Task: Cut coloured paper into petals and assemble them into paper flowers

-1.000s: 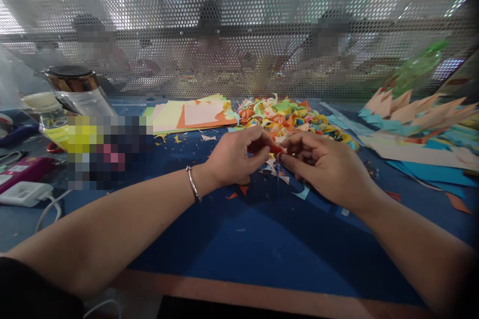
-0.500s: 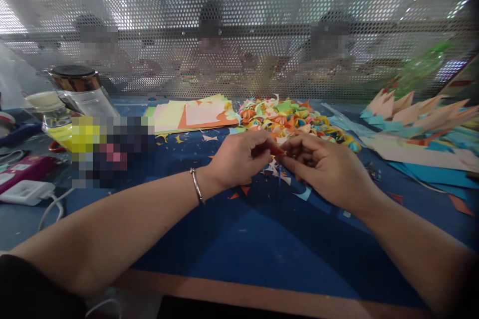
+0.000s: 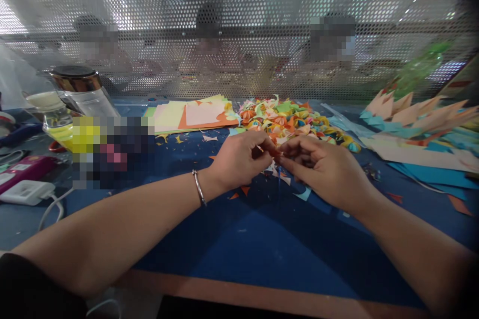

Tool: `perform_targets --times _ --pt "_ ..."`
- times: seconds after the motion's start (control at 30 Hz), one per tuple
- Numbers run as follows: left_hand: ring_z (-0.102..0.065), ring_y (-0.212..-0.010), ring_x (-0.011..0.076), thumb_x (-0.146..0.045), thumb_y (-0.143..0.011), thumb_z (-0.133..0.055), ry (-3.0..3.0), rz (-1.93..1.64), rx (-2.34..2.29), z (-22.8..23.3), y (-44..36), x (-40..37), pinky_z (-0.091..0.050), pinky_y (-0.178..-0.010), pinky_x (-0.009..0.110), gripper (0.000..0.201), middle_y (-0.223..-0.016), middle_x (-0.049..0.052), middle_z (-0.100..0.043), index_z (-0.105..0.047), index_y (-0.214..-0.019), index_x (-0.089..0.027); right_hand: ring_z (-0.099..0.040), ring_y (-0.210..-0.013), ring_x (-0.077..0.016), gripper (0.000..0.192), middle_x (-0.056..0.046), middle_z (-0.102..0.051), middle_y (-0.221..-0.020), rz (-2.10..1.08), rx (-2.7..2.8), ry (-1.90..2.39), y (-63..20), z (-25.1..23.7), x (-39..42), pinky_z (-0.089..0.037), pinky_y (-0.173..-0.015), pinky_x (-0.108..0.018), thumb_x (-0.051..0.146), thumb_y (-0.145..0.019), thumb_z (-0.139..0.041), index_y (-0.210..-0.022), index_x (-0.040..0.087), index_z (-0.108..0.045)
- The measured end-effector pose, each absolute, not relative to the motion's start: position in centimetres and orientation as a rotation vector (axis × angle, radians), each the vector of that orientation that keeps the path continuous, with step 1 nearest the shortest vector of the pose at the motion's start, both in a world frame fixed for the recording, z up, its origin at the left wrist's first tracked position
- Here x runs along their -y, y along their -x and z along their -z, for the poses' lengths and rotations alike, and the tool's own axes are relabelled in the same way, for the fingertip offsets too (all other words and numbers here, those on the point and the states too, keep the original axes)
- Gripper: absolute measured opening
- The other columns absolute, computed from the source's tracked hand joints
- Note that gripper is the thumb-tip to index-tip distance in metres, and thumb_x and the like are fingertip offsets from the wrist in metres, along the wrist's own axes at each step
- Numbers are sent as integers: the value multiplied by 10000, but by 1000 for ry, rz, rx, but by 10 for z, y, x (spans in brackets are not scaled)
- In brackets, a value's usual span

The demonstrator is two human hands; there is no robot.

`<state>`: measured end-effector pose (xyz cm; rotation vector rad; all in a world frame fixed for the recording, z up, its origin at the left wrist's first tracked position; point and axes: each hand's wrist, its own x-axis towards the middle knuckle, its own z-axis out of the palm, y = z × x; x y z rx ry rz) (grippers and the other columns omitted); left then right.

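Note:
My left hand (image 3: 239,159) and my right hand (image 3: 322,167) meet fingertip to fingertip over the blue table (image 3: 239,239). Between them they pinch a small orange-red paper piece (image 3: 276,152), mostly hidden by the fingers. A silver bangle (image 3: 198,187) circles my left wrist. Just beyond the hands lies a heap of small folded coloured paper pieces (image 3: 292,119). Loose paper scraps (image 3: 284,178) lie on the table under the hands.
A stack of flat coloured sheets (image 3: 190,114) lies at the back centre. Cut pointed paper shapes (image 3: 419,119) spread at the right. Jars (image 3: 75,92), a pink device (image 3: 24,169) and a white charger (image 3: 24,193) crowd the left. A perforated screen (image 3: 239,35) closes the back, people behind it.
Both hands stay together on the small paper piece; the fingers have shifted slightly. Nothing else has moved.

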<state>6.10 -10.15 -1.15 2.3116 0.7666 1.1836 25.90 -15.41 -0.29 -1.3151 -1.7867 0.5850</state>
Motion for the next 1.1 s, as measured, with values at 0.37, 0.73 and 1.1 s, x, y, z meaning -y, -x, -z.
perform_targets --times 0.37,0.73,1.1 --pt "-655 -734 120 -116 -790 -614 -2320 -1222 -741 14 -62 101 -543 -698 269 168 -786 9 -728 -748 -857 -192 -608 -522 -148 473 -23 -671 -702 -586 1761 1296 -260 6 153 -469 -467 -280 657 -818 -759 -949 211 -675" --pt "-676 -720 107 -129 -770 -616 -2220 -1173 -695 11 -61 102 -568 -696 257 152 -832 17 -739 -726 -858 -185 -608 -513 -150 469 -33 -685 -707 -578 1767 1316 -260 4 154 -474 -464 -292 640 -831 -745 -972 197 -687" --pt "-677 -733 115 -139 -816 -628 -2259 -1180 -655 14 -61 100 -568 -698 256 156 -831 28 -724 -749 -910 -169 -607 -518 -146 440 -42 -696 -736 -576 1758 1321 -261 4 154 -480 -467 -292 616 -836 -752 -974 203 -690"
